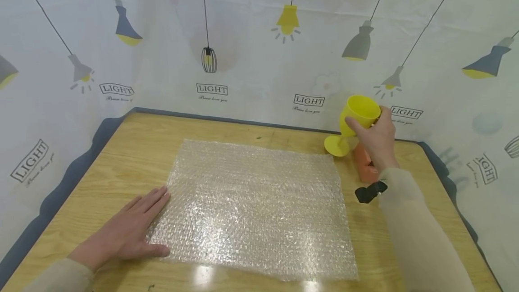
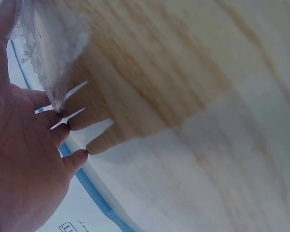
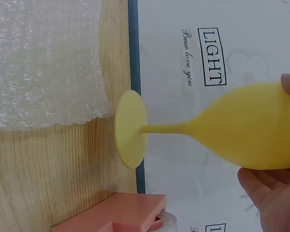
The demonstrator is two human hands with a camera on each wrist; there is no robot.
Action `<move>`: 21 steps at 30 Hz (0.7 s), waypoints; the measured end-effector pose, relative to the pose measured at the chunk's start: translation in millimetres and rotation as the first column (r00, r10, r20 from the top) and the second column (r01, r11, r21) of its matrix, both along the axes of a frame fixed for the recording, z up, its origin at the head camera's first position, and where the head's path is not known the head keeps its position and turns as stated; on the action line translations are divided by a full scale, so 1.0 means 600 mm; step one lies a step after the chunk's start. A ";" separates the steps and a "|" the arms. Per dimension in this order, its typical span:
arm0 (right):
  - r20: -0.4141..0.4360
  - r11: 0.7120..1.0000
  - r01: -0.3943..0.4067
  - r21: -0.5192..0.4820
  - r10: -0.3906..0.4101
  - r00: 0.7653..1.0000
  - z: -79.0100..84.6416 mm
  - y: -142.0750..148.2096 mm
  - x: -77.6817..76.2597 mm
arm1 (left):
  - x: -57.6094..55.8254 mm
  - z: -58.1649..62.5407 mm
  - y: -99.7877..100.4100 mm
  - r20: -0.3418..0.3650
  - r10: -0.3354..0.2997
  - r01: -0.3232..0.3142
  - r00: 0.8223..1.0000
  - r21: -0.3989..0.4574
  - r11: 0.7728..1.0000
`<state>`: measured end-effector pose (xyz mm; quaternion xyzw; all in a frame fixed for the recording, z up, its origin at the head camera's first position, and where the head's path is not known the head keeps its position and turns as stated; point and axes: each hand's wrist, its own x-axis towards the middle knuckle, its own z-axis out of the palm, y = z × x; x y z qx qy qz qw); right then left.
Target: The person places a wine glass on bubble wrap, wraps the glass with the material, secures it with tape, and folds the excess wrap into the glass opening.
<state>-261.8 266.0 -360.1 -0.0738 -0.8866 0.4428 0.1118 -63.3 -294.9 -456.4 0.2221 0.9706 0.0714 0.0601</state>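
Observation:
My right hand (image 1: 380, 138) grips a yellow goblet (image 1: 362, 107) around its bowl, at the back right of the table. In the right wrist view the goblet (image 3: 232, 128) shows its thin stem and round foot, with thumb and fingers on opposite sides of the bowl. A sheet of clear bubble wrap (image 1: 259, 211) lies flat on the table, its right edge close to the goblet's foot. At the sheet's left edge rests my left hand (image 1: 129, 231), fingers straight and spread. The left wrist view shows the fingertips of this hand (image 2: 24, 150) at the tabletop.
An orange-red tape dispenser (image 1: 368, 173) stands right of the bubble wrap, partly hidden behind my right hand. In the right wrist view a clear roll (image 3: 166, 222) shows at its side. A wall sheet printed with lamps (image 1: 251, 26) encloses the wooden table (image 1: 134, 157) behind and at the sides.

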 end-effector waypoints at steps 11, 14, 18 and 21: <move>-0.041 0.998 -0.065 0.028 0.066 0.997 0.006 -0.014 0.029 | 0.003 0.004 -0.002 0.009 0.012 -0.012 1.000 0.006 1.000; -0.032 0.997 -0.070 0.034 0.072 0.997 0.005 -0.015 0.038 | 0.002 0.002 0.000 0.007 0.007 -0.007 1.000 0.006 1.000; -0.027 0.996 -0.081 0.039 0.082 0.996 -0.001 -0.016 0.046 | 0.002 0.002 0.001 0.004 0.005 -0.005 1.000 0.006 1.000; -0.032 0.994 -0.095 0.045 0.097 0.995 -0.007 -0.018 0.052 | 0.003 0.004 0.001 0.006 0.010 -0.010 1.000 0.002 1.000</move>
